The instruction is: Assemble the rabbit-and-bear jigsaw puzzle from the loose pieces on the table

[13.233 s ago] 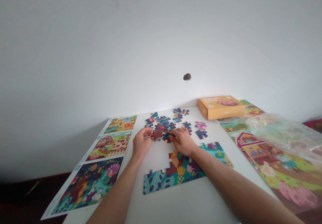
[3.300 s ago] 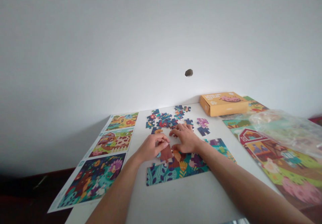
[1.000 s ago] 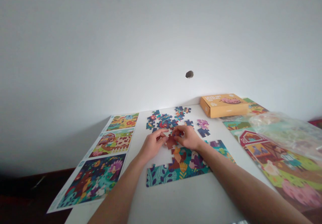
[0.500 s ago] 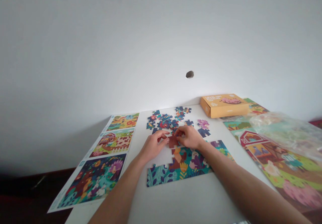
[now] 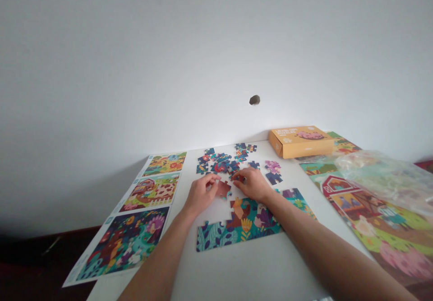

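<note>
My left hand [image 5: 203,192] pinches a reddish-brown puzzle piece [image 5: 223,189] by its left side, above the white table. My right hand [image 5: 252,183] is just to the right, with curled fingers on a dark reddish puzzle piece [image 5: 239,179], partly hidden by the fingers. Nearer to me lies the joined part of the puzzle [image 5: 246,222], showing teal leaves, a yellow flower and animals; my right forearm covers some of it. Its upper left is stepped, with bare table there. Loose puzzle pieces [image 5: 219,166] lie spread just beyond both hands.
A printed sheet with three pictures [image 5: 125,242] lies at the left. The yellow puzzle box [image 5: 304,145] stands at the back right by the wall. Farm-picture sheets [image 5: 368,219] and a clear plastic bag [image 5: 382,174] lie at the right. A pink-and-purple piece [image 5: 272,166] lies right of my hand.
The reddish-brown piece has moved a little left, away from the joined part, in my left hand. My right hand has come off it and shifted slightly away, onto another piece.
</note>
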Action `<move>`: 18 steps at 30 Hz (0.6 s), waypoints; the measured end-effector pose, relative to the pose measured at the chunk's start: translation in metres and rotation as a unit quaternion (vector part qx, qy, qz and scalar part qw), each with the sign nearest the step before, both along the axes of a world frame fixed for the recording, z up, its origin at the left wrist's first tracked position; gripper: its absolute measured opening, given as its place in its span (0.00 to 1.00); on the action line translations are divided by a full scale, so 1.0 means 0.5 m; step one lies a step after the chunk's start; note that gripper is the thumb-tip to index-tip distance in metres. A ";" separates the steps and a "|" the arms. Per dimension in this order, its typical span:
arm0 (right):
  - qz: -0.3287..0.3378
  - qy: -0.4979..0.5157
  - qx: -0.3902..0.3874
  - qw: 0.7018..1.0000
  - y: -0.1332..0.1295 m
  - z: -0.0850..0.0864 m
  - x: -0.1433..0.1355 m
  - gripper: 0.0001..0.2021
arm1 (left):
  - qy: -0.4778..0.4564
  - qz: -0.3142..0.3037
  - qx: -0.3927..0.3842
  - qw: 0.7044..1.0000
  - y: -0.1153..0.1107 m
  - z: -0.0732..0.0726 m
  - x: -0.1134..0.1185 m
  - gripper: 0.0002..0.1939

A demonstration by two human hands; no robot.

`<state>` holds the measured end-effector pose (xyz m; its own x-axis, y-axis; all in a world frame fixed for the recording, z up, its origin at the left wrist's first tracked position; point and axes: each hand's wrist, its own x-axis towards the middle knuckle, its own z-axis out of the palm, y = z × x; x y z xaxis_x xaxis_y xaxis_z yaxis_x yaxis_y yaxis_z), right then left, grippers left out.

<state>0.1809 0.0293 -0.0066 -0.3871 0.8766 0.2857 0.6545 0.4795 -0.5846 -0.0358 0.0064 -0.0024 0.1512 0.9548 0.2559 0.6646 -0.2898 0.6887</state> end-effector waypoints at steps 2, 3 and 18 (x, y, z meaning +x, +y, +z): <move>-0.022 -0.032 0.006 0.999 0.001 0.001 0.001 0.08 | 0.034 0.043 0.000 0.998 0.002 -0.001 -0.007 0.11; -0.034 -0.044 0.006 0.998 0.001 0.002 0.002 0.07 | 0.055 0.062 -0.002 0.997 0.003 -0.002 -0.010 0.10; -0.096 -0.101 0.012 0.990 -0.004 0.001 0.001 0.16 | 0.207 0.134 0.015 0.969 0.006 -0.009 -0.015 0.18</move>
<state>0.1816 0.0274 -0.0061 -0.2658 0.9333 0.2414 0.8376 0.3476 -0.4214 -0.0432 0.0094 -0.0071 -0.0064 0.9669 0.2550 0.9363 -0.0838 0.3412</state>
